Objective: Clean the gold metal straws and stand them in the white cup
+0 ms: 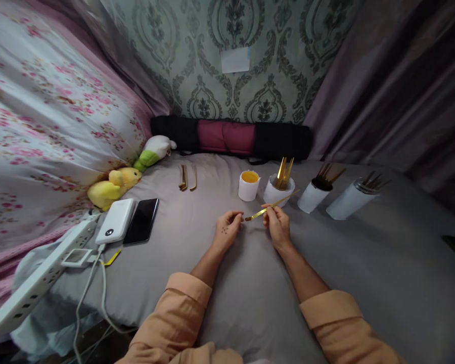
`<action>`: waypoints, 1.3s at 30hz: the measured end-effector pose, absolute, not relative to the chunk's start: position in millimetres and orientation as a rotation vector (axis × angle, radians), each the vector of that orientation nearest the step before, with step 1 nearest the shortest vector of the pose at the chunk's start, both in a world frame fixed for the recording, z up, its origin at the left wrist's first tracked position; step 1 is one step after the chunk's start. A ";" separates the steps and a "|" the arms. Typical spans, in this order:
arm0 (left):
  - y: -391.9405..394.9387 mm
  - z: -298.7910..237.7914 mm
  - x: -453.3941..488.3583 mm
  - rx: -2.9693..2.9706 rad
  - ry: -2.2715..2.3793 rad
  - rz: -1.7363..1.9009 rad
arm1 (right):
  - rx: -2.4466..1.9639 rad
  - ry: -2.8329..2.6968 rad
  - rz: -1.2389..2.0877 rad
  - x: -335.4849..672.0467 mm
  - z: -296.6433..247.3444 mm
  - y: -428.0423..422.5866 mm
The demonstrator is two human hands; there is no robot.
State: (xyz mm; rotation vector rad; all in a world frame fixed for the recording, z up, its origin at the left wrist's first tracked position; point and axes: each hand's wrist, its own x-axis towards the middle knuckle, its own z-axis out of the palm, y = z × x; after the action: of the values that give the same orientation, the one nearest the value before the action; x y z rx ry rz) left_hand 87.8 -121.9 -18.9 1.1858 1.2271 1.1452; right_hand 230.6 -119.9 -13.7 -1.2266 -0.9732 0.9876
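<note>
My right hand [276, 225] grips a slim paintbrush [263, 211] with a shiny gold ferrule and brown bristles. Its bristle end points left, and its handle slants up to the right. Close to the bristles is my left hand [228, 230], its fingers curled together; whatever they may hold is too small to make out. Beyond the hands stand a white cup [247, 191] with yellow inside and a white tub [276, 197] of upright golden sticks. Farther right, two white-wrapped containers, one upright-leaning [311, 199] and one longer [347, 203], hold several thin brown sticks.
Several thin brown-gold pieces [183, 178] lie on the grey sheet [167, 227]. To the left are a black phone [141, 221], a white power bank [116, 220], a power strip [41, 275], cables and plush toys [114, 188]. A black-and-maroon roll [227, 136] lies along the wall.
</note>
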 end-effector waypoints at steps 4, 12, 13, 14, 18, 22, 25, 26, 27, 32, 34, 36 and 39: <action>-125.7 -13.1 91.0 1.020 1.092 1.096 | -1.228 -0.974 0.968 230.8 -11.2 -120.9; -126.8 -17.5 91.9 0.868 0.930 0.974 | -1.212 -1.024 0.940 232.3 -14.7 -120.3; -127.0 -17.8 91.8 0.854 0.909 0.957 | -1.210 -1.033 0.934 232.5 -15.0 -120.3; -127.4 -17.8 91.8 0.842 0.888 0.941 | -1.208 -1.040 0.928 232.6 -15.2 -120.4; -129.2 -16.0 91.4 0.796 0.812 0.892 | -1.197 -1.067 0.916 232.2 -15.0 -121.1; -130.1 -14.2 91.6 0.724 0.778 0.837 | -1.204 -1.095 0.897 231.6 -15.6 -121.4; -130.1 -13.7 91.8 0.670 0.749 0.796 | -1.214 -1.126 0.873 231.8 -16.6 -121.3; -130.1 -13.7 91.7 0.653 0.739 0.793 | -1.217 -1.136 0.867 231.9 -17.0 -121.2; -130.0 -13.7 91.5 0.639 0.730 0.794 | -1.218 -1.145 0.863 232.0 -17.2 -121.2; -130.3 -14.2 89.8 0.609 0.700 0.792 | -1.230 -1.164 0.857 232.5 -18.1 -121.2; -130.6 -14.4 89.3 0.620 0.687 0.776 | -1.233 -1.169 0.855 233.0 -18.0 -121.5; -130.9 -14.7 88.8 0.630 0.674 0.760 | -1.234 -1.171 0.859 233.5 -17.6 -121.6; -131.2 -15.6 88.3 0.639 0.664 0.746 | -1.234 -1.171 0.874 234.3 -16.7 -121.4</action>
State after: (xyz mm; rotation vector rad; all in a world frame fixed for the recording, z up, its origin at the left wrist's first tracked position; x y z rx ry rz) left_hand 88.3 -131.2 -15.6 0.6391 0.6636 0.7459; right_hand 234.3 -121.4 -16.7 -1.2340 -1.1707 0.8736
